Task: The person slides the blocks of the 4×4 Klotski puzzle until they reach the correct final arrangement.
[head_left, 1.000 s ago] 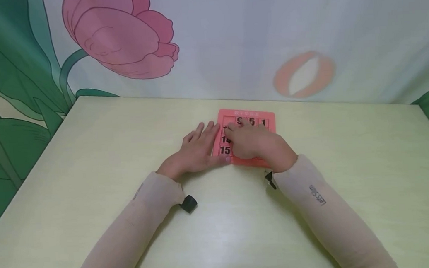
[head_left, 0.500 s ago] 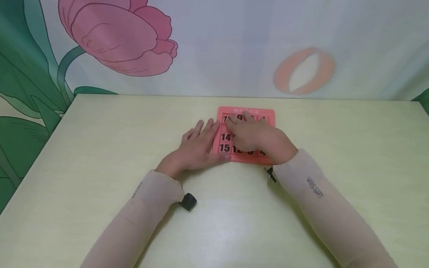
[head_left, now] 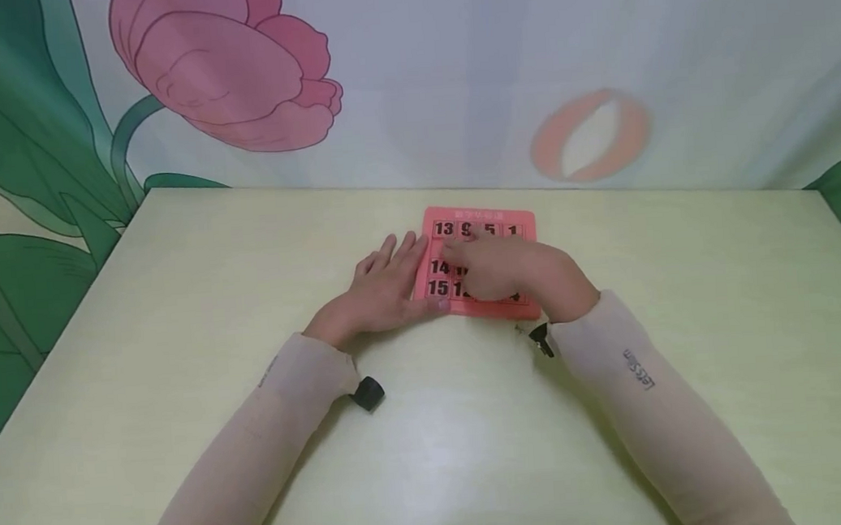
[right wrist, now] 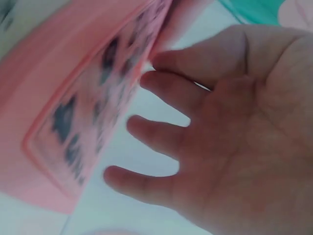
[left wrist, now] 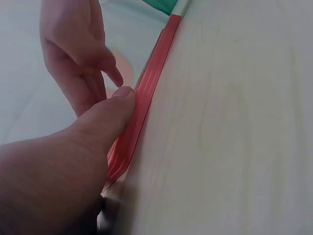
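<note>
A pink sliding number puzzle (head_left: 497,309) lies flat at the table's far middle, its black-numbered tiles partly hidden by my right hand. Straight, spread fingers of my left hand (head_left: 382,295) rest along the puzzle's left side. Its thumb presses the near edge, as the left wrist view also shows. Over the tiles is my right hand (head_left: 497,267), a fingertip near the second row at the left, below tile 13 (head_left: 443,229). In the right wrist view that hand (right wrist: 215,117) has its fingers spread and loosely bent toward the tiles; contact there is unclear.
A pale wood-look table (head_left: 419,458) spreads around the puzzle. Behind it hangs a white curtain (head_left: 437,82) printed with a pink flower and green leaves. Black wrist devices (head_left: 368,393) stick out from both beige sleeves.
Tile 13 has slid up into the top left corner, leaving a gap above tile 14. My right hand has since drawn slightly to the right; the left hand stays in place.
</note>
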Action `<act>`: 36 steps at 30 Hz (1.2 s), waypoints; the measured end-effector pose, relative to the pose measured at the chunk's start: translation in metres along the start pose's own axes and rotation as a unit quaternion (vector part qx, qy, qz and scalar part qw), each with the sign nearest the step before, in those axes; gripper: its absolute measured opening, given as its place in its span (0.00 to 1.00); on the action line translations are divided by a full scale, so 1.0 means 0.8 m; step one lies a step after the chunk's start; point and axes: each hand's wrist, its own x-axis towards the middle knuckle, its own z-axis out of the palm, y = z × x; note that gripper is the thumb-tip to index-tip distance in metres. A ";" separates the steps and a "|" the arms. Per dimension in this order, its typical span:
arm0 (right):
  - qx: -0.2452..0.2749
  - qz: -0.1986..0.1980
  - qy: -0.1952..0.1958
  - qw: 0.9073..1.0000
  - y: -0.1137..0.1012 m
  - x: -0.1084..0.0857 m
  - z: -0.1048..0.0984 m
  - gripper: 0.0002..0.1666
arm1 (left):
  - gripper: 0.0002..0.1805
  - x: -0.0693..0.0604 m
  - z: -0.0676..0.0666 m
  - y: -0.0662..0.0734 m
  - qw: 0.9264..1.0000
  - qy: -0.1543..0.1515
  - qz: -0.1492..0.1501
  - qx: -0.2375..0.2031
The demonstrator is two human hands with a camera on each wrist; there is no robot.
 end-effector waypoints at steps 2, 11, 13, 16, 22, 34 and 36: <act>-0.006 -0.015 -0.019 1.000 -0.006 -0.007 0.000 0.34 | 0.56 0.000 -0.002 0.001 1.000 0.000 0.000 -0.001; -0.031 -0.013 -0.051 0.998 -0.023 -0.016 0.004 0.33 | 0.57 -0.001 -0.002 0.000 1.000 -0.003 0.005 -0.004; -0.020 -0.007 -0.048 0.999 -0.020 -0.014 0.006 0.33 | 0.57 -0.001 -0.001 0.000 1.000 -0.002 0.005 -0.002; -0.010 0.001 -0.029 1.000 -0.015 -0.008 0.008 0.34 | 0.56 0.000 -0.001 0.000 1.000 -0.003 0.002 -0.002; -0.038 0.012 0.006 0.999 -0.008 0.004 0.012 0.37 | 0.56 -0.001 -0.002 -0.001 1.000 -0.003 -0.003 0.000; -0.008 -0.019 -0.030 0.999 -0.012 -0.022 0.006 0.33 | 0.62 0.000 0.001 -0.003 1.000 -0.004 0.001 -0.002; -0.008 -0.048 -0.050 0.998 -0.014 -0.031 0.006 0.31 | 0.64 0.001 0.001 -0.003 1.000 -0.006 0.002 0.000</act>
